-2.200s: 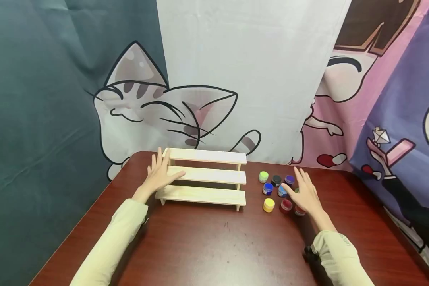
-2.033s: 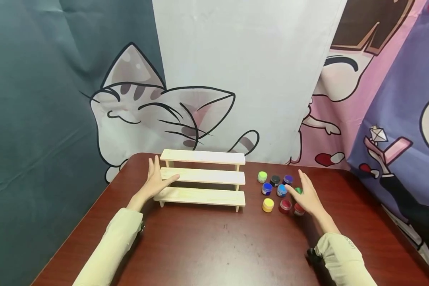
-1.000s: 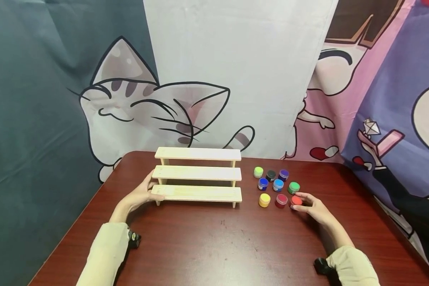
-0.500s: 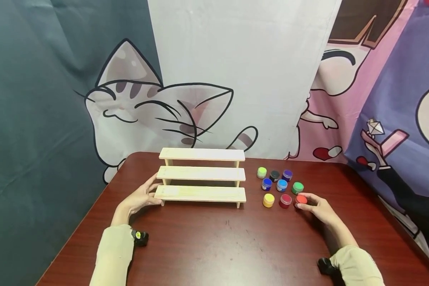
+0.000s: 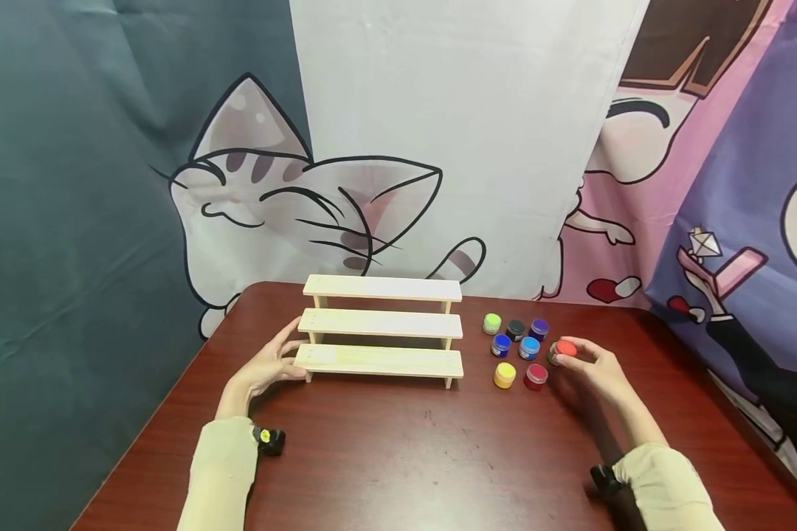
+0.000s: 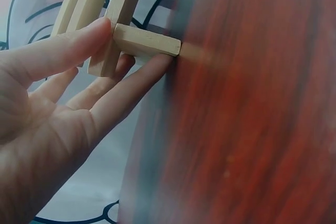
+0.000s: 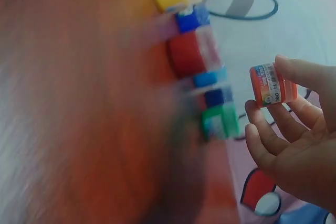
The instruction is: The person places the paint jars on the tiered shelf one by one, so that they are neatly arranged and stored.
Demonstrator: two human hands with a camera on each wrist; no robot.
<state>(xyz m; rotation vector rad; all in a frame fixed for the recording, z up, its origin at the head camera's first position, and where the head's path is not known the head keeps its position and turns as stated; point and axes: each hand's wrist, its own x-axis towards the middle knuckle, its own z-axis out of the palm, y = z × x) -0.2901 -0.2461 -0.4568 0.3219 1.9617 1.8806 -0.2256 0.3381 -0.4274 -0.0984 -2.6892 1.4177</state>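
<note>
Teal cloth (image 5: 73,221) hangs at the far left, with a cartoon cat (image 5: 239,199) printed where the backdrop turns white. Below, a pale sleeve (image 5: 221,468) leads to the left hand (image 5: 263,369), whose grip pinches the left end of a three-step wooden rack (image 5: 380,360): in the left wrist view the thumb lies against the lowest board, with fingers on its other side and one at the short leg (image 6: 147,41). The rack stands on the reddish-brown tabletop (image 5: 372,457), directly right of that grip.

Just past its right end stand small lidded jars: a lime jar (image 5: 492,324), blue jar (image 5: 501,345) and yellow jar (image 5: 504,375), then a black jar (image 5: 515,330), light-blue jar (image 5: 529,348), dark-red jar (image 5: 536,377) and purple jar (image 5: 539,329). Next is a green jar (image 7: 219,123), mostly hidden in the head view by the red-orange jar (image 5: 566,347). That one sits between thumb and fingers in the grip of the right hand (image 5: 603,371), roughly upright and clear of the tabletop, its printed label (image 7: 270,83) showing. Pink cloth (image 5: 611,258) hangs behind.
</note>
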